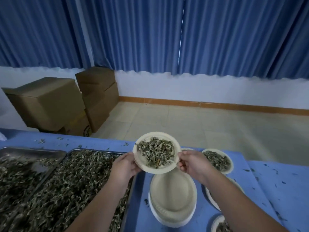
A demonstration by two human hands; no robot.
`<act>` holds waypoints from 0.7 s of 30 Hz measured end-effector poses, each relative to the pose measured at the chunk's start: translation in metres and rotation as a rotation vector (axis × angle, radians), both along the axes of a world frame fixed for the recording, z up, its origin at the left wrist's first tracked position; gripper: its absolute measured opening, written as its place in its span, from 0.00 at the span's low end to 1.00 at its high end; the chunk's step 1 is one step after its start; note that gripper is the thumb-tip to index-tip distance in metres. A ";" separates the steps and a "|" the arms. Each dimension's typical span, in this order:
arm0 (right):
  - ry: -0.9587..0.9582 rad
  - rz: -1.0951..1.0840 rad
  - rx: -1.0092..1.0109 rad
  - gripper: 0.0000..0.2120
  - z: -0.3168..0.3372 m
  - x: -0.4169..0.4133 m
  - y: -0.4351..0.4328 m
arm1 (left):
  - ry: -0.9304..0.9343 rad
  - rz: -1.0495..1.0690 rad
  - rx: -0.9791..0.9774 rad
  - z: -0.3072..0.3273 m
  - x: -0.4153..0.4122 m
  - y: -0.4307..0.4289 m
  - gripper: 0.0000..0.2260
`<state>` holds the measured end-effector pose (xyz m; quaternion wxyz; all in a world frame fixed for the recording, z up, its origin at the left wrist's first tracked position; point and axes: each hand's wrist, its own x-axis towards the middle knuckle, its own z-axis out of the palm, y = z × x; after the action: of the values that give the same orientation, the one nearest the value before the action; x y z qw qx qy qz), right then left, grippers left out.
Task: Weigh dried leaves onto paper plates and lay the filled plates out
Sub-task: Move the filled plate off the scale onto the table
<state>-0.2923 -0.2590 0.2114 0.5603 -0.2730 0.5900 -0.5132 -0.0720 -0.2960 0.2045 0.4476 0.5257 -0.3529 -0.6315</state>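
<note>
Both hands — left hand (124, 166) and right hand (192, 162) — pinched opposite rims of the filled paper plate (142, 166), raised between them above the empty plate stack (172, 198). Light, flimsy — likely to spill loose dried leaves (156, 152) if tilted.

Leaf-filled paper plate (156, 154) held level above stacked empty plates (173, 196).

Both forearms are bare and extend forward, converging toward the centre. Left hand (124, 166): fingers curled, gripping the left rim of a paper plate (164, 170). Right hand (192, 164): thumb on top, fingers curled, pinching the opposite rim. Both wrists are roughly level.
</note>
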 end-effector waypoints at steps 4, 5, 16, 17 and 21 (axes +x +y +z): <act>-0.022 -0.110 -0.028 0.04 -0.019 -0.022 -0.050 | -0.026 0.050 0.051 -0.001 -0.012 -0.036 0.05; -0.024 -0.127 -0.015 0.03 -0.027 -0.026 -0.061 | -0.030 0.045 0.062 -0.002 -0.013 -0.043 0.06; 0.050 -0.111 0.323 0.09 -0.134 -0.039 -0.137 | 0.015 0.035 0.161 -0.051 -0.018 -0.078 0.11; 0.062 -0.095 0.342 0.09 -0.140 -0.040 -0.139 | 0.024 0.031 0.162 -0.054 -0.018 -0.079 0.11; 0.085 -0.062 0.385 0.07 -0.151 -0.041 -0.146 | 0.043 0.023 0.173 -0.065 -0.017 -0.078 0.12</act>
<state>-0.3329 -0.4048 0.0601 0.5605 -0.1639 0.7086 -0.3960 -0.0885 -0.3741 0.1396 0.4153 0.5525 -0.2814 -0.6657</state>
